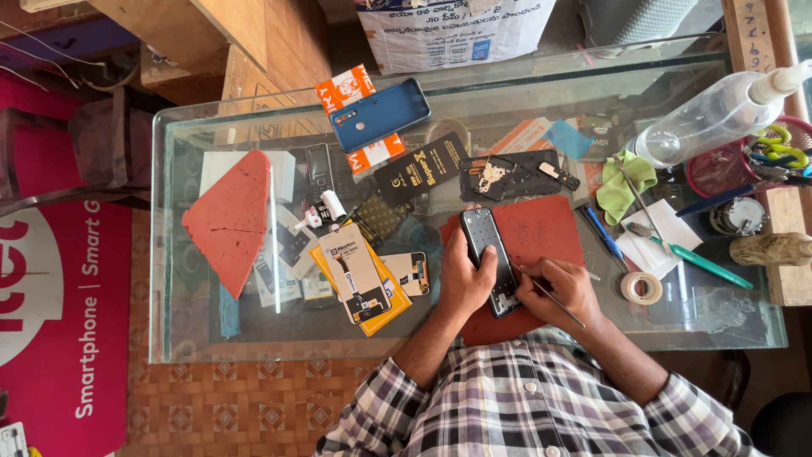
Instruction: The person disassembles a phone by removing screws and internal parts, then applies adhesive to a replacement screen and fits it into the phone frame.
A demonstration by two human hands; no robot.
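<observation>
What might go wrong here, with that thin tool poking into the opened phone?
1. The right hand works a thin metal tool inside the opened phone; a slip might scratch or damage parts inside.
2. The left hand holds the phone tilted above the red mat; a loose grip could drop it onto the glass table.
3. The spray bottle lies close by; a leak might wet the loose phone parts.
</observation>
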